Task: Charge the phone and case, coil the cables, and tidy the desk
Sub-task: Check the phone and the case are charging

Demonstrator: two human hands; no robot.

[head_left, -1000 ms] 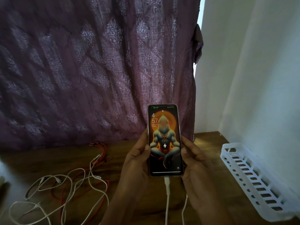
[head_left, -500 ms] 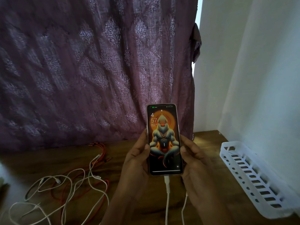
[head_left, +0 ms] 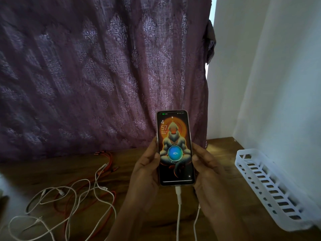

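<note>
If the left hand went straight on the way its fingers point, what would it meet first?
Probably the purple curtain behind the desk: the left hand, gripping the phone, points forward at it. Depth is unclear.

A phone (head_left: 175,148) is held upright above the middle of the desk (head_left: 52,171), with the left hand (head_left: 145,173) gripping its left edge and the right hand (head_left: 206,171) its right edge. A cable (head_left: 178,206) runs from its near end. Loose cables (head_left: 69,197) lie tangled on the desk at left. A tray (head_left: 271,186) lies at right against the wall (head_left: 278,84). A curtain (head_left: 104,75) hangs behind the desk's far edge.
</note>
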